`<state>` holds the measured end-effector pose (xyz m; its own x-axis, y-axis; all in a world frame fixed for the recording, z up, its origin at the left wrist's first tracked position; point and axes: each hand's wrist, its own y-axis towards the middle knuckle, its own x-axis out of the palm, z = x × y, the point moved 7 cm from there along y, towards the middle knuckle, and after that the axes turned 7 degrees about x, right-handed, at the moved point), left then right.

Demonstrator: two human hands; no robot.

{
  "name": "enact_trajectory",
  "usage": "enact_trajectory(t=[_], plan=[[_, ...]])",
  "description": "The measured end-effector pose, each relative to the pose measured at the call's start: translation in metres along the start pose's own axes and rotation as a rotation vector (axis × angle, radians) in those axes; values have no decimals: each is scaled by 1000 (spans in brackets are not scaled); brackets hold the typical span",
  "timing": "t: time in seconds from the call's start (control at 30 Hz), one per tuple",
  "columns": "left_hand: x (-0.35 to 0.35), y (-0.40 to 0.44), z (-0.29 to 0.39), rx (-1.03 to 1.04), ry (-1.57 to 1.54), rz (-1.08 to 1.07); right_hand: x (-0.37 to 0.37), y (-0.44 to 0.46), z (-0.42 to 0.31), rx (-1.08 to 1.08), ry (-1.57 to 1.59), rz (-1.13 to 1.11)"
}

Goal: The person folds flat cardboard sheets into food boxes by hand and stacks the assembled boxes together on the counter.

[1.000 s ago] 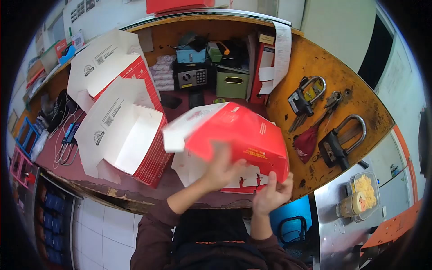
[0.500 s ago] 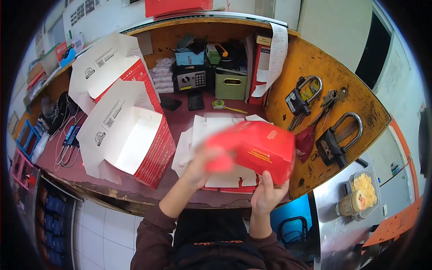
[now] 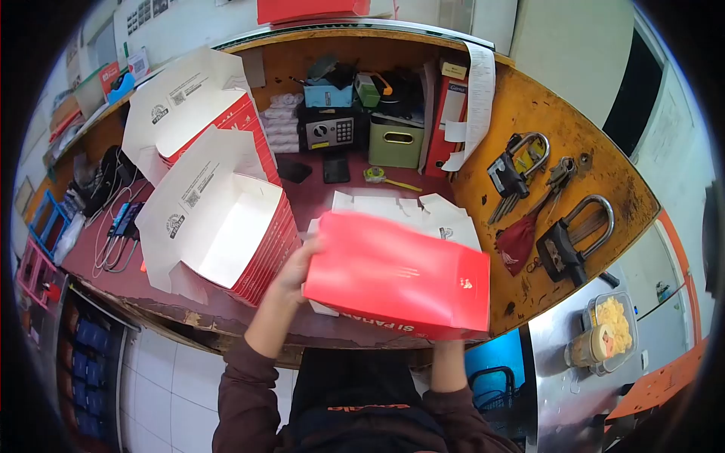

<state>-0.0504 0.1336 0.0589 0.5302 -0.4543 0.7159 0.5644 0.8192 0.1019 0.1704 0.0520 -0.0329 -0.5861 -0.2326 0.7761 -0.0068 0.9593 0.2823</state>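
Note:
A red cardboard box [image 3: 396, 275] is held over the front of the desk, a smooth red face turned up and white lettering along its near side. My left hand [image 3: 298, 266] grips its left end. Of my right hand [image 3: 451, 346] only the wrist shows, at the box's near right edge; its fingers are hidden behind the box. Beneath and behind the box lie flat white cardboard blanks [image 3: 445, 215]. To the left stands a front stack of nested open boxes [image 3: 238, 226], white inside and red outside, with a rear stack [image 3: 196, 113] behind it.
At the back are a small safe [image 3: 330, 132], a green bin [image 3: 395, 143], a phone [image 3: 336, 169] and a tape measure [image 3: 375, 175]. Padlocks [image 3: 563, 245] and keys [image 3: 560, 172] lie along the right panel. Food containers [image 3: 608, 332] stand on a metal counter at right.
The red box has turned over, so a broad smooth face is now up. My left hand now grips its left end, and my right hand has gone out of sight behind it.

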Motion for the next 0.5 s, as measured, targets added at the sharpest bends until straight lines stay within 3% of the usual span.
enact_trajectory(t=[0.03, 0.1, 0.13, 0.17, 0.2, 0.23, 0.3, 0.33, 0.4, 0.43, 0.47, 0.5], plan=[[-5, -2, 8, 2, -1, 2, 25, 5, -28, -17, 51, 14], [-1, -6, 22, 84, 358, -181, 50, 8, -56, -32, 103, 35], [-3, -5, 20, 70, 446, -205, 40, 4, -58, -15, -81, 158], [-2, -5, 20, 68, 445, -204, 31, 1, -62, 3, -266, 279], [6, -4, 28, 184, 312, -178, 47, 10, -65, 28, -426, 56], [13, -4, 35, 300, 180, -152, 47, 13, -63, 29, -427, 55], [34, -11, 17, 286, 3, -191, 29, 17, -51, 33, -67, 318], [27, -12, 1, 231, 344, -233, 43, 13, -55, -59, -266, 472], [12, -17, -33, 167, 1083, -393, 69, 15, -39, -167, -297, 353], [43, -29, -45, -42, 639, -95, 85, 14, -36, -271, -325, 232], [52, -31, -61, -128, 123, -388, 96, 11, -34, -325, -335, 196], [62, -33, -60, -149, -142, -523, 102, 12, -31, -324, -332, 197]])
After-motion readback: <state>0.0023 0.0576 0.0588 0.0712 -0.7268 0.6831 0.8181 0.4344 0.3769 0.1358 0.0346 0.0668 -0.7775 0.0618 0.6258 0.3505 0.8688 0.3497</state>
